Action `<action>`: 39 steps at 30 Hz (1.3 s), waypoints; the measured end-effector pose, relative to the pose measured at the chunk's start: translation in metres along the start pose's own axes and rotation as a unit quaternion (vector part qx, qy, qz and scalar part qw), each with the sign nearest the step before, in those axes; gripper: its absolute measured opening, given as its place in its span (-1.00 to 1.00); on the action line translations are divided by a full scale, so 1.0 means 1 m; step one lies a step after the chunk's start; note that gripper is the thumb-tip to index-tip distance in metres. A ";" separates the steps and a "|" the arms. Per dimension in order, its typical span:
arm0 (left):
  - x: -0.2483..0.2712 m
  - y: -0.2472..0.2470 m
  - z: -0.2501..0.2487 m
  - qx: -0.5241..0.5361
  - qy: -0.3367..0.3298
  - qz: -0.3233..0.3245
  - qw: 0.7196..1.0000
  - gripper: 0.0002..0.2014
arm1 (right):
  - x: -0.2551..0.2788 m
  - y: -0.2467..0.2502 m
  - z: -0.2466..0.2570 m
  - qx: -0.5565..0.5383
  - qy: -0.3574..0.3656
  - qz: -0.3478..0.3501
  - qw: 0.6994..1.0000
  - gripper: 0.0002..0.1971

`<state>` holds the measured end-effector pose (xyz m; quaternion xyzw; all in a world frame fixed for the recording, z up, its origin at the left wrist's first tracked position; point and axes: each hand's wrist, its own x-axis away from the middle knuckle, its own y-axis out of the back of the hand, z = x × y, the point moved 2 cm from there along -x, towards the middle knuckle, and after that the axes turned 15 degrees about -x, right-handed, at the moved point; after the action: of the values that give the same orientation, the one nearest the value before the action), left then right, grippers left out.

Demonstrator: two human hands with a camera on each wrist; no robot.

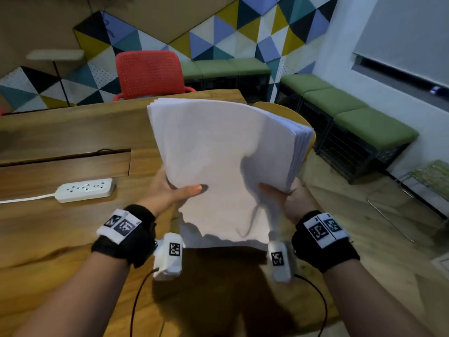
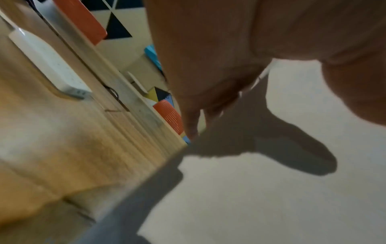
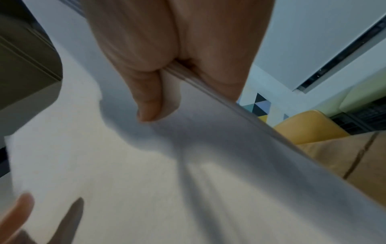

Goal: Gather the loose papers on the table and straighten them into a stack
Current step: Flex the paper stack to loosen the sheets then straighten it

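Note:
A thick stack of white papers (image 1: 218,152) is lifted above the wooden table (image 1: 73,132), tilted up and away from me, its upper part bending to the right. My left hand (image 1: 170,190) grips its left edge, thumb on top of the sheet. My right hand (image 1: 284,198) grips the right edge, thumb on the front and fingers hidden behind. In the right wrist view the right thumb (image 3: 148,102) presses the papers (image 3: 135,173) against the palm. In the left wrist view the left hand (image 2: 208,66) holds the white sheets (image 2: 261,198); its fingers slip behind the edge.
A white power strip (image 1: 85,189) with its cord lies on the table at the left, near a recessed cable flap (image 1: 65,166). A red chair (image 1: 150,74) stands behind the table, a yellow chair (image 1: 289,115) at its right end. Green benches (image 1: 352,113) line the walls.

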<state>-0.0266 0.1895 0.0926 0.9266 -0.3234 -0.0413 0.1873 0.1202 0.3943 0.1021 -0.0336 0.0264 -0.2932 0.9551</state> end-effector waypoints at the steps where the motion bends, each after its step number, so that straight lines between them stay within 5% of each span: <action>1: -0.002 -0.005 0.005 0.010 0.008 0.001 1.000 0.03 | 0.002 -0.001 0.000 -0.006 0.005 -0.004 1.000 -0.75; 4: -0.004 -0.008 0.007 0.083 0.017 -0.011 0.996 0.00 | 0.007 -0.002 0.005 -0.041 0.008 -0.020 0.999 -0.82; 9: 0.008 -0.016 -0.010 0.055 -0.013 -0.073 0.996 -0.64 | 0.012 -0.005 -0.004 -0.028 0.044 -0.039 0.998 -0.64; 12: 0.009 -0.027 -0.006 0.052 -0.010 -0.113 0.992 -0.78 | 0.013 -0.005 -0.015 -0.024 0.047 -0.053 0.997 -0.74; 14: 0.013 -0.032 0.007 0.049 0.022 -0.135 0.989 -0.80 | 0.015 -0.008 -0.027 -0.019 0.028 -0.071 0.997 -0.86; 18: 0.024 -0.048 0.037 0.045 0.052 -0.127 0.989 -0.81 | 0.016 -0.012 -0.057 0.007 -0.061 -0.108 0.992 -0.74; 24: 0.017 -0.043 0.030 0.020 0.010 -0.190 0.982 -0.83 | 0.015 -0.011 -0.049 -0.014 -0.004 -0.124 0.992 -0.66; 28: 0.027 -0.056 0.046 0.033 0.107 -0.121 0.986 -0.86 | 0.017 -0.014 -0.081 0.038 -0.132 -0.102 0.985 -0.87; 30: 0.031 -0.061 0.057 0.004 0.143 -0.093 0.985 -0.82 | 0.023 -0.012 -0.095 0.119 -0.185 -0.046 0.974 -0.62; 33: 0.030 -0.059 0.068 -0.029 0.154 -0.083 0.984 -0.57 | 0.024 -0.006 -0.093 0.151 -0.180 -0.041 0.971 -0.55; 39: 0.019 -0.050 0.084 -0.084 0.164 -0.074 0.980 -0.60 | 0.010 0.000 -0.086 0.198 -0.137 -0.009 0.971 -0.92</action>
<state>0.0008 0.1873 -0.0034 0.9231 -0.2138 0.0704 0.3118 0.1224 0.3848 0.0162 0.1165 -0.1632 -0.2935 0.9347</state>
